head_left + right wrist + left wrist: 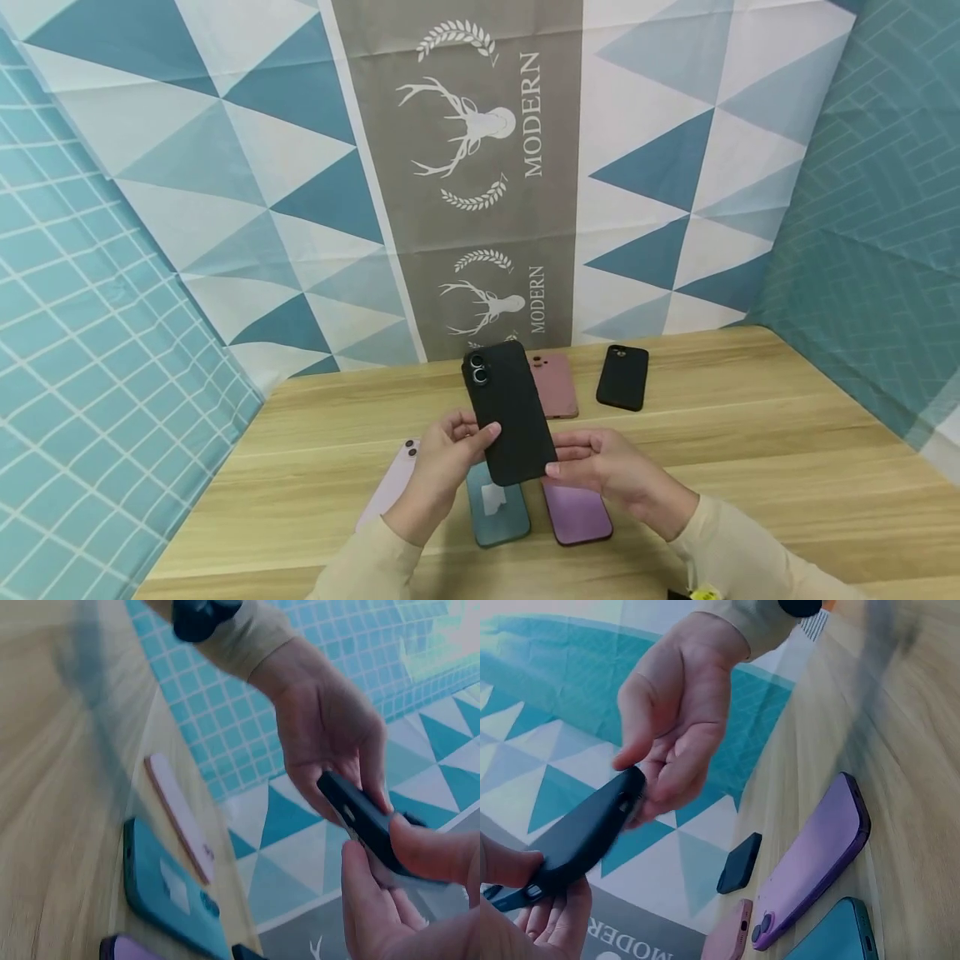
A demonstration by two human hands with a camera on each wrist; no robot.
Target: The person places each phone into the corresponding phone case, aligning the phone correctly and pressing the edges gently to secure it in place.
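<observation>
While aloft, black phone (512,412) between both hands (525,462).

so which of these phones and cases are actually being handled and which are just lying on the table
In hand:
black phone case, held off the table by the left hand and right hand

Lying about on the wooden table:
teal phone
purple phone
pale lilac phone
pink case
second black case
</observation>
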